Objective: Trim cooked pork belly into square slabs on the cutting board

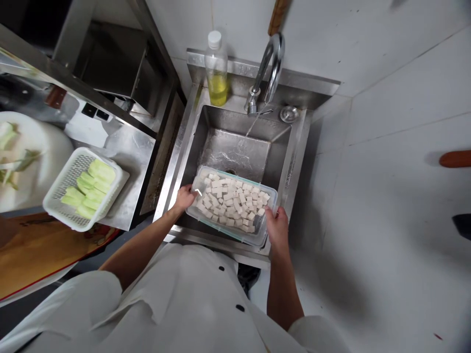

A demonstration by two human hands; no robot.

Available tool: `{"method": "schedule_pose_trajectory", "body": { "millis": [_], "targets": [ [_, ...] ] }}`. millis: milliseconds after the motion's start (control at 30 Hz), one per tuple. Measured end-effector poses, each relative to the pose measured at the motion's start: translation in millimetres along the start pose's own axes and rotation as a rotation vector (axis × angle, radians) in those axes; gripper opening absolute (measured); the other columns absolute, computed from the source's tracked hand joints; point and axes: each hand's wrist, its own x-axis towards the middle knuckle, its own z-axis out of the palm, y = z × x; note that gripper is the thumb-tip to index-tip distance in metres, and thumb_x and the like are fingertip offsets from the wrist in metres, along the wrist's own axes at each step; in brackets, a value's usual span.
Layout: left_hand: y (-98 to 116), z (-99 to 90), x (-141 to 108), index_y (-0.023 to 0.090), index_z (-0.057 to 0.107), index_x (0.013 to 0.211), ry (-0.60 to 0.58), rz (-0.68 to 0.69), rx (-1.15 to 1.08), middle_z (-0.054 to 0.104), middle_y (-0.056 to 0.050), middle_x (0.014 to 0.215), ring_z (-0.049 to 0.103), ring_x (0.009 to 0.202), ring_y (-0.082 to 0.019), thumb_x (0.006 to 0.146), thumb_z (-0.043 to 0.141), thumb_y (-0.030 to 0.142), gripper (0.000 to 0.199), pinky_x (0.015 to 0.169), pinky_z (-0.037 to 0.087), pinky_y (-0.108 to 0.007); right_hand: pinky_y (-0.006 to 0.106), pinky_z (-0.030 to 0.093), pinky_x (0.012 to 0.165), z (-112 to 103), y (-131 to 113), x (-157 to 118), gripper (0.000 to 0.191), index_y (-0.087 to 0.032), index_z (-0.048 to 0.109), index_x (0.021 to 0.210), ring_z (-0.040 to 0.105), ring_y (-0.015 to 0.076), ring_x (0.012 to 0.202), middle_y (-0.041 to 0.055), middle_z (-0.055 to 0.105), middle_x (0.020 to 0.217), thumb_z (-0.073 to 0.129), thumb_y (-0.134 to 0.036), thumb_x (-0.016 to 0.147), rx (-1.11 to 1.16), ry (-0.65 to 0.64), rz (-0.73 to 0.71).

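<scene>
A clear plastic container [263, 236] full of small white cubes [231, 201], which look like tofu, is held over the near part of the steel sink [235, 147]. My left hand [185, 197] grips its left end, and my right hand [276, 223] grips the right end. The container lies slightly tilted, its right side closer to me. Behind it, a thin stream of water runs from the curved faucet [272, 68] into the basin. Both hands are closed on the container's rim; the fingers underneath are partly hidden.
A bottle of yellow liquid [217, 73] and a round metal strainer [289, 114] stand on the sink's back ledge. On the left counter are a white basket [79, 223] of pale green vegetable pieces and a round white chopping board [44, 162]. A tiled wall [386, 147] closes the right side.
</scene>
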Motion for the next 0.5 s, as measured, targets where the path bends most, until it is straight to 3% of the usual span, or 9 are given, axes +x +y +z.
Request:
{"method": "schedule_pose_trajectory", "body": {
  "millis": [133,500],
  "targets": [
    [-2,0.9,1,0.011,0.079,0.103,0.004,0.0,-0.014,0.078,-0.011,0.096,0.069,0.086,-0.024,0.076,0.06,0.029,0.038,0.075,0.05,-0.029,0.039,0.047,0.082,-4,-5,-3,0.04,-0.022,0.062,0.093,0.065,0.0287,0.089,0.0085,0.071,0.092,0.059,-0.06,0.08,0.009,-0.016,0.006],
    [-7,4.9,2,0.012,0.079,0.106,-0.027,0.013,-0.08,0.079,-0.011,0.098,0.071,0.091,-0.025,0.075,0.059,0.031,0.042,0.074,0.049,-0.029,0.038,0.045,0.076,-17,-22,-11,0.039,-0.025,0.057,0.086,0.064,0.0288,0.084,0.0066,0.069,0.086,0.057,-0.063,0.079,-0.107,-0.019,0.005]
  ]
}}
